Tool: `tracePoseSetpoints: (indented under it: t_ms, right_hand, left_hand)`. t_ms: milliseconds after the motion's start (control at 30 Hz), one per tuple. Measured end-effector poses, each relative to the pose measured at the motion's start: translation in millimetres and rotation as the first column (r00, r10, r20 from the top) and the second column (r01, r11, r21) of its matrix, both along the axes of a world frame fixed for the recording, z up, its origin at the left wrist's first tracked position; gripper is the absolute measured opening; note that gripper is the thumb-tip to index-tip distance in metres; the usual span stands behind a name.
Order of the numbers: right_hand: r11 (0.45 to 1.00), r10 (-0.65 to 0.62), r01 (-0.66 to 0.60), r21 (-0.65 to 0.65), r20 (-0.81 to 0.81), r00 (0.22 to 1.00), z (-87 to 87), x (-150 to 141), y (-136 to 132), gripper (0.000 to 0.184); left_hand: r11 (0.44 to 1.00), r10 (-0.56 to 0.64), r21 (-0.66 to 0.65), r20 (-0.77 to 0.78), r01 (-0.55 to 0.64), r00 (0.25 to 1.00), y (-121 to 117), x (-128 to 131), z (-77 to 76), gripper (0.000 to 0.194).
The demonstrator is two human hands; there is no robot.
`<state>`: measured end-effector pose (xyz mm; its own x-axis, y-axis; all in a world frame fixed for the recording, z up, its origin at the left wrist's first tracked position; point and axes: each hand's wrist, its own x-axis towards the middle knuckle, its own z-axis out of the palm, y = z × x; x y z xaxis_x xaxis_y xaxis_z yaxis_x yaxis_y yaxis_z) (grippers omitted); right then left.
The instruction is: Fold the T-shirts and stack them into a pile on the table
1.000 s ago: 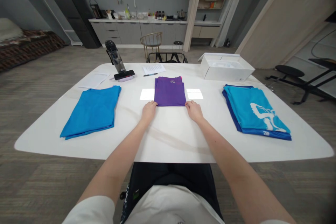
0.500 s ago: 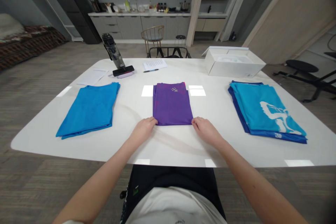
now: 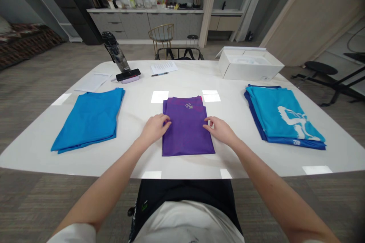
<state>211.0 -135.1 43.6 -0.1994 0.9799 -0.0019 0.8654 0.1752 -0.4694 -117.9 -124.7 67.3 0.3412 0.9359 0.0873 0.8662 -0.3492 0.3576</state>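
Observation:
A folded purple shirt point(image 3: 186, 129) with a small pale logo lies on the white table point(image 3: 182, 161) right in front of me. My left hand point(image 3: 155, 128) rests at its left edge, fingers curled on the cloth. My right hand point(image 3: 220, 129) is at its right edge, fingertips pinched on the fabric. Both hands sit about halfway along the shirt's sides.
A folded blue shirt point(image 3: 89, 119) lies at the left, and a stack of turquoise and dark blue shirts point(image 3: 282, 117) at the right. Behind them are an open white box point(image 3: 249, 67), papers with a pen point(image 3: 163, 68), a phone point(image 3: 128, 75) and a dark bottle point(image 3: 114, 51).
The purple shirt has slid toward me across the table. My hands moved from its near corners to the middle of its two sides.

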Motion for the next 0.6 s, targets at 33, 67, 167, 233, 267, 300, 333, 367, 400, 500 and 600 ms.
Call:
tracePoseSetpoints:
  t_ms: [33, 67, 167, 233, 267, 300, 333, 367, 400, 500, 600]
  right_hand:
    - [0.999, -0.025, 0.024, 0.033, 0.025, 0.999, -2.9, -3.4, 20.6, 0.035]
    - [0.997, -0.065, 0.062, 0.055, 0.057, 0.996, -4.9, -7.1, 41.1, 0.041]
    - [0.984, -0.180, 0.176, 0.040, 0.104, 0.978, -6.8, -18.6, 93.9, 0.051]
    - [0.969, -0.244, 0.246, -0.017, 0.081, 0.966, -6.5, -26.5, 117.7, 0.054]
    - [0.960, -0.273, 0.277, -0.050, 0.062, 0.960, -6.6, -30.2, 126.0, 0.054]
    - [0.950, -0.300, 0.303, -0.083, 0.044, 0.953, -6.9, -33.7, 132.2, 0.053]
    - [0.939, -0.324, 0.325, -0.112, 0.027, 0.946, -7.5, -36.8, 136.6, 0.051]
    - [0.930, -0.344, 0.343, -0.135, 0.014, 0.939, -8.5, -39.6, 139.7, 0.047]
    - [0.921, -0.362, 0.358, -0.151, 0.002, 0.932, -9.8, -41.8, 141.6, 0.042]
    - [0.916, -0.387, 0.375, -0.144, -0.072, 0.919, -14.4, -45.2, 143.5, 0.025]
    - [0.935, -0.354, 0.343, -0.096, -0.174, 0.919, -17.3, -43.1, 142.0, 0.018]
  left_hand:
    - [0.997, 0.069, 0.049, -0.038, -0.067, 0.997, 18.1, 4.7, -1.7, 0.024]
    - [0.986, 0.147, 0.082, -0.064, -0.142, 0.987, 36.0, 9.4, -3.6, 0.028]
    - [0.954, 0.301, 0.040, -0.106, -0.298, 0.948, 83.0, 22.1, -10.3, 0.046]
    - [0.920, 0.377, -0.082, -0.088, -0.384, 0.922, 105.8, 28.0, -15.9, 0.056]
    - [0.900, 0.414, -0.117, -0.075, -0.420, 0.907, 114.3, 30.0, -18.9, 0.059]
    - [0.879, 0.449, -0.147, -0.062, -0.453, 0.891, 121.1, 31.5, -21.8, 0.061]
    - [0.860, 0.481, -0.168, -0.052, -0.483, 0.875, 126.4, 32.6, -24.5, 0.062]
    - [0.841, 0.510, -0.187, -0.044, -0.509, 0.859, 130.4, 33.3, -26.8, 0.062]
    - [0.822, 0.533, -0.212, -0.038, -0.528, 0.845, 133.4, 33.7, -28.6, 0.061]
    - [0.795, 0.550, -0.300, -0.011, -0.527, 0.835, 138.4, 34.0, -31.1, 0.049]
    - [0.815, 0.521, -0.323, 0.044, -0.481, 0.852, 138.9, 33.7, -30.4, 0.035]
